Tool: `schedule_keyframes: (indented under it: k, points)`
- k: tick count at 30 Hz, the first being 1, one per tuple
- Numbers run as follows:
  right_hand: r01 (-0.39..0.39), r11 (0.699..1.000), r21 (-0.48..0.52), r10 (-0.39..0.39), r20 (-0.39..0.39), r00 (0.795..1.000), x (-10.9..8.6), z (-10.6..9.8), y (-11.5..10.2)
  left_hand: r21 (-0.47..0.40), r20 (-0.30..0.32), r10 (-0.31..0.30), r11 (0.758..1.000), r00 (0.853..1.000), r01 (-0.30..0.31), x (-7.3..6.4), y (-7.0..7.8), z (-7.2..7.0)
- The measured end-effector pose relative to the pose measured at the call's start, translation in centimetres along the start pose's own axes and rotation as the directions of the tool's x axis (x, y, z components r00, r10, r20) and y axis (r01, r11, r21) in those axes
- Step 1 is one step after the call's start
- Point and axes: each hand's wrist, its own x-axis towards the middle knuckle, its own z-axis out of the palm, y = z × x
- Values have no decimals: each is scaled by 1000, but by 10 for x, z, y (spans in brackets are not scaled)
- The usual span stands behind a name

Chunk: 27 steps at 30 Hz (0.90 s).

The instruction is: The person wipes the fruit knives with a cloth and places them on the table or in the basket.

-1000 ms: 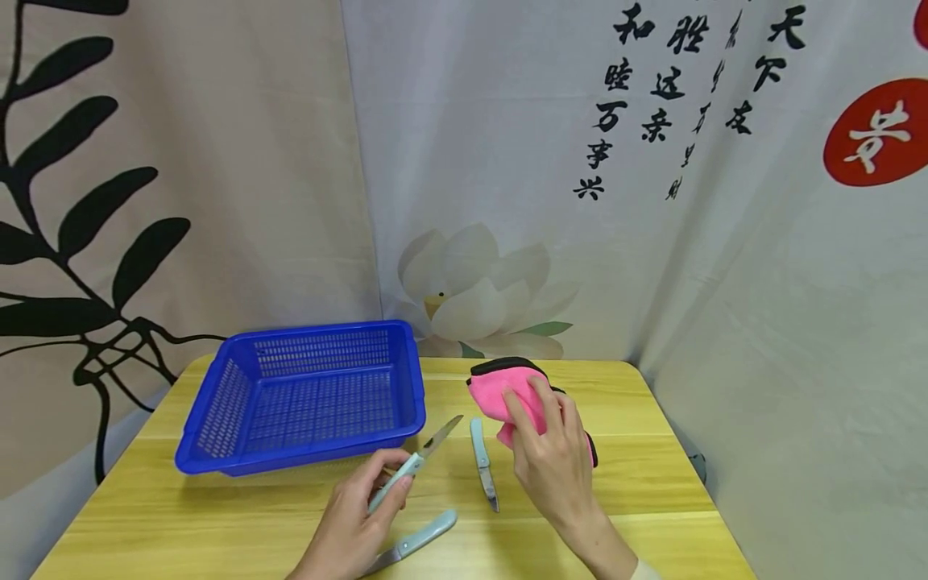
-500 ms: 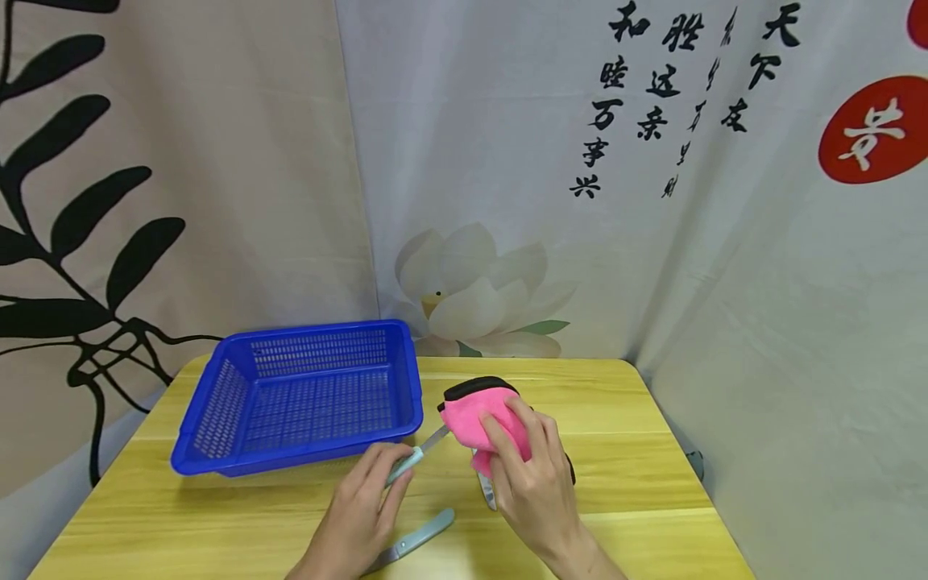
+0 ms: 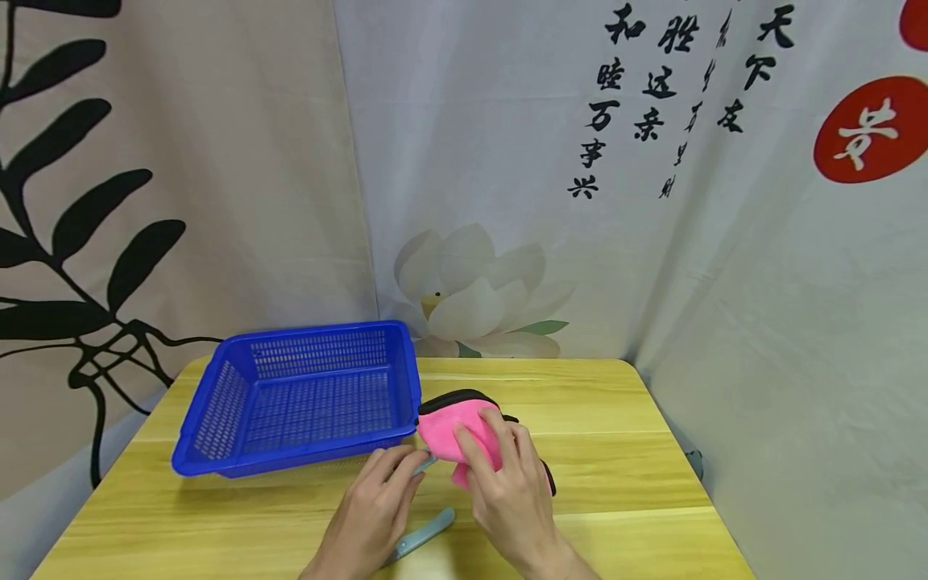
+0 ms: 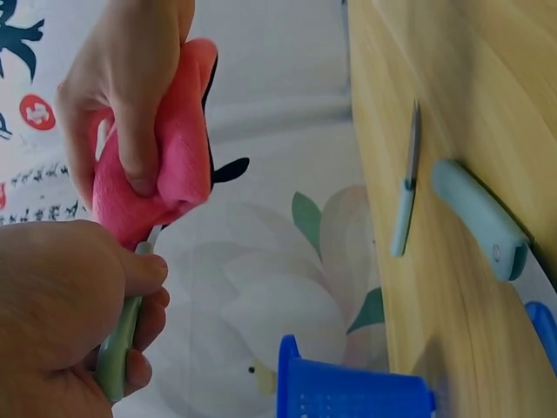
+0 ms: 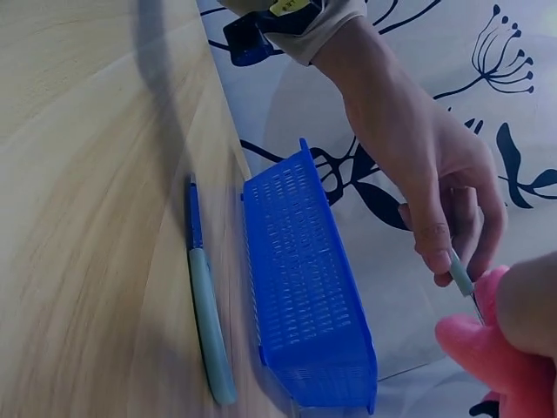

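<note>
My left hand [image 3: 377, 503] grips the pale green handle of a folding fruit knife [image 4: 122, 344], its blade pointing up toward the cloth. In my right hand [image 3: 511, 491] is a bunched pink cloth [image 3: 457, 427] with black edging, pinched around the blade so that most of the metal is hidden. Both hands are raised over the table, as the wrist views show. A second knife [image 3: 424, 533] with a similar handle lies on the table beside the left hand. A third knife [image 4: 405, 200] lies farther over in the left wrist view; the right hand and cloth hide it in the head view.
A blue plastic basket [image 3: 296, 466] with perforated walls stands at the back left of the wooden table [image 3: 616, 451], close to the cloth. Behind the table hangs a printed curtain [image 3: 478, 161].
My right hand has brought the pink cloth leftward onto the blade of the held knife, covering it. The left hand has shifted slightly right. The knife between the hands is now hidden in the head view.
</note>
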Motion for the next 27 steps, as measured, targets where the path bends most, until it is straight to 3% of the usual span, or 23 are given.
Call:
schedule_keyframes:
  k: [9,27]
  points:
    - [39,996,-79,-35,53,998,1,4,-4,27,-8,0,1000,1000,0,1,2,3]
    - [-58,995,-76,64,81,995,5,7,23,6,-28,-18,1000,999,19,-5,0,4]
